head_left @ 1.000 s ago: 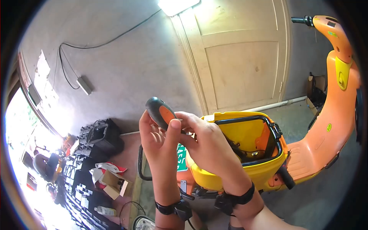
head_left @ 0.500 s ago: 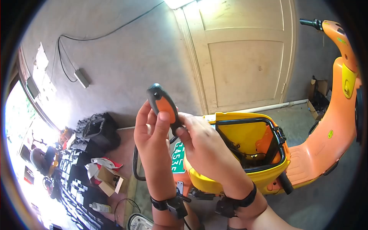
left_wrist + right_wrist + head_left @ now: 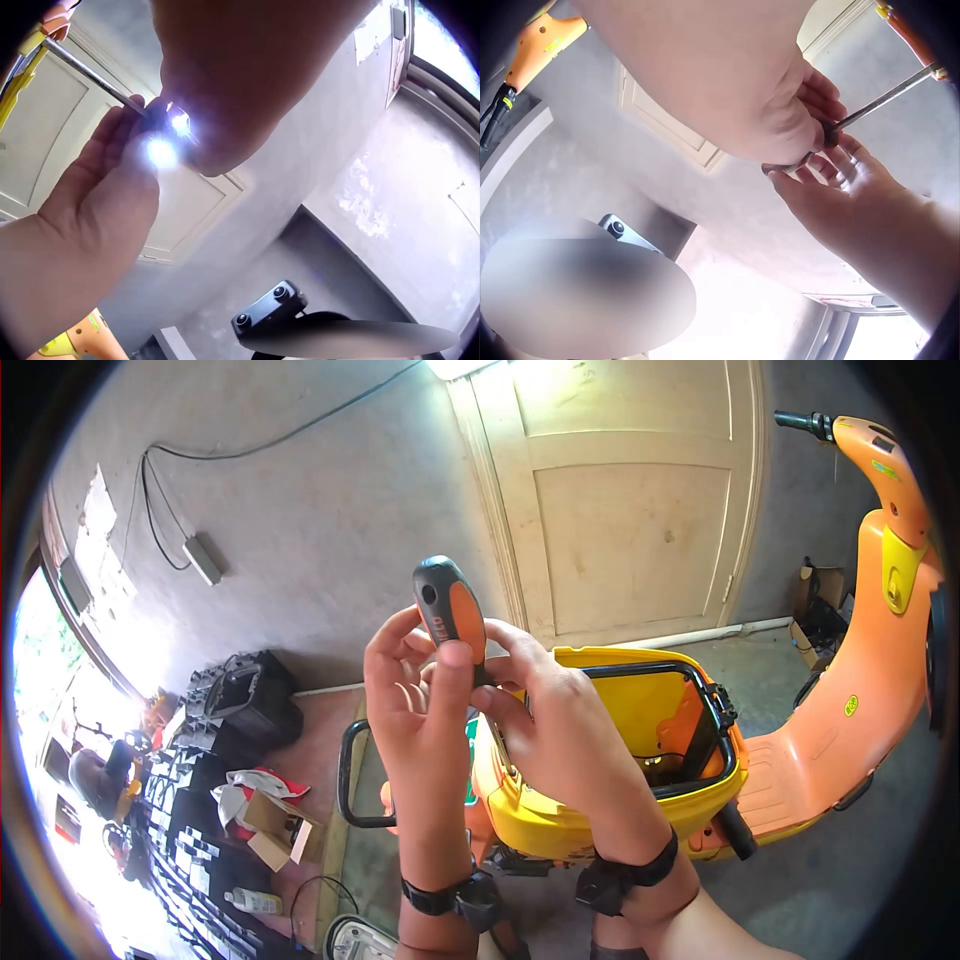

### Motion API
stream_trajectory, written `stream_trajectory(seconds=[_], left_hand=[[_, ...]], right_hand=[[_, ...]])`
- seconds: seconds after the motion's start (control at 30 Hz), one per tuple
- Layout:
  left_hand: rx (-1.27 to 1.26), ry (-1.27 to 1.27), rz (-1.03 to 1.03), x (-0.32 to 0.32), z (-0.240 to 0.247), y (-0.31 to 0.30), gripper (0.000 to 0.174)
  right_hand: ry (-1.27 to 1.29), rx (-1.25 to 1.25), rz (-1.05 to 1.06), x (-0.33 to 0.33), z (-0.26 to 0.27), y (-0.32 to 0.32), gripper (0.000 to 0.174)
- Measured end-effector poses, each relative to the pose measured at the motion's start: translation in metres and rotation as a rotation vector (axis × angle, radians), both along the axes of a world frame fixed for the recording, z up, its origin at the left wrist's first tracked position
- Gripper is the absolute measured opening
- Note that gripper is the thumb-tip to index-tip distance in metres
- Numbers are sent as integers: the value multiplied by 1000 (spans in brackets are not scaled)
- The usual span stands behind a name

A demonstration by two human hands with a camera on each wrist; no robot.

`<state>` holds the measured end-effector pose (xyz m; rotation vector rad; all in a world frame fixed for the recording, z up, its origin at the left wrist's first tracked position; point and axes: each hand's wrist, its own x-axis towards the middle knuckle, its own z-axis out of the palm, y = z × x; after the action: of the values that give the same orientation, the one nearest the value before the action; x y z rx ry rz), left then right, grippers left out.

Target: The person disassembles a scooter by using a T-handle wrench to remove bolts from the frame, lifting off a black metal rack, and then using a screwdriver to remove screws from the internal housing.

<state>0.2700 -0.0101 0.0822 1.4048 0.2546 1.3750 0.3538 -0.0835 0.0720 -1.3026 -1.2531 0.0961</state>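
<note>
The screwdriver (image 3: 450,610) is held up in the air in front of the person, upright, with its black and orange handle on top. Below it stands the open yellow seat compartment (image 3: 610,815) of an orange electric scooter (image 3: 870,660).

At the far left of the head view, black plastic crates (image 3: 250,695) and an opened cardboard box (image 3: 275,825) are seen on the floor by the bright doorway. A power adapter (image 3: 202,560) with its cable is fixed on the grey wall above them.

Next, the left hand (image 3: 415,690) is closed around the handle from the left. Its fingers are curled behind the handle and its thumb is pressed on the orange part.

Just to the right, touching it, the right hand (image 3: 555,730) is clamped on the lower end of the handle. In the wrist views its fingertips are seen to pinch the place where the metal shaft (image 3: 889,97) begins.

Behind the hands a cream panelled door (image 3: 630,500) is closed, and the scooter handlebar (image 3: 800,422) is seen at the top right.
</note>
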Motion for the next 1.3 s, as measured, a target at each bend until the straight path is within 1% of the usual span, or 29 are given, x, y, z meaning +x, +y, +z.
stream_trajectory(seconds=[0.03, 0.07, 0.13, 0.17, 0.2, 0.27, 0.3, 0.33, 0.37, 0.4, 0.47, 0.53, 0.6, 0.67, 0.7, 0.73, 0.8, 0.83, 0.87, 0.93, 0.97, 1.03, 1.07, 1.13, 1.17, 1.2, 1.27, 1.3], left_hand=[[33, 0, -41, -1, -2, 4, 39], [39, -2, -45, -3, -1, 6, 39], [-18, -60, -271, -8, 0, 9, 41], [27, -72, -348, -9, -3, 15, 44], [29, -71, -347, -10, -3, 16, 44], [-30, -52, -303, -11, -2, 17, 38], [-29, -52, -303, -11, -2, 17, 38], [-35, -15, -192, -10, -2, 15, 37], [-44, 23, -79, -9, -3, 12, 37], [-47, 23, -80, -7, -2, 8, 37], [-72, -15, -6, -4, -1, 2, 33], [-93, -86, -36, -1, -3, 1, 32], [-78, -58, -25, -1, -8, 3, 32], [-37, -28, -8, 0, -9, 4, 31], [-26, 9, -91, -2, -10, 5, 40], [-24, 12, -96, -3, -9, 6, 40], [21, -21, -125, -2, -8, 6, 49], [15, -32, -177, -3, -7, 6, 56], [-53, -44, -236, -6, -3, 9, 59], [-89, -88, -304, -11, -2, 11, 53], [-88, -85, -303, -13, -3, 13, 53], [-53, -56, -202, -15, -6, 18, 40], [-52, -55, -203, -16, -5, 17, 40], [-81, -58, -128, -17, -2, 8, 33], [-89, -48, -87, -15, 3, 0, 34], [-88, -47, -89, -14, 2, -2, 34], [-28, 31, 49, -14, 0, -5, 36], [-28, 31, 48, -14, -2, -4, 36]], right_hand=[[56, -90, 45, 0, 3, -3, 45], [54, -84, 41, 1, 3, -3, 45], [14, -134, 160, 1, 0, -1, 45], [63, -126, 191, -1, 2, -3, 45], [68, -75, 197, 0, 0, -2, 45], [182, -109, 191, -4, 0, -1, 46], [98, -96, 111, -5, 4, -3, 48], [13, -85, 31, -8, 6, -5, 49], [-105, 32, -66, -9, 1, -1, 51], [-104, 29, -66, -10, 0, 1, 51], [-154, 25, -122, -11, 0, 2, 50], [-163, 34, -127, -9, 1, 1, 48], [-137, 45, -79, -8, 1, -1, 47], [-169, 32, -64, -8, 2, -3, 47], [-217, 64, -92, -8, -4, 1, 48], [-266, 96, -120, -8, -7, 3, 49], [-186, 23, -80, -8, -5, 3, 50], [-158, 6, -73, -8, -5, 4, 50], [-130, -10, -65, -8, -4, 4, 50], [-131, -11, -58, -8, -6, 5, 50], [-137, 14, -61, -8, -9, 7, 51], [-151, 56, -60, -10, -10, 8, 54], [-150, 56, -61, -12, -7, 6, 54], [-187, 85, -31, -14, -1, 1, 56], [-179, 124, -51, -15, -4, 5, 56], [-179, 124, -53, -15, -4, 4, 56], [-193, 86, -59, -15, -2, 4, 54], [-148, 83, -35, -15, 0, 0, 52]])
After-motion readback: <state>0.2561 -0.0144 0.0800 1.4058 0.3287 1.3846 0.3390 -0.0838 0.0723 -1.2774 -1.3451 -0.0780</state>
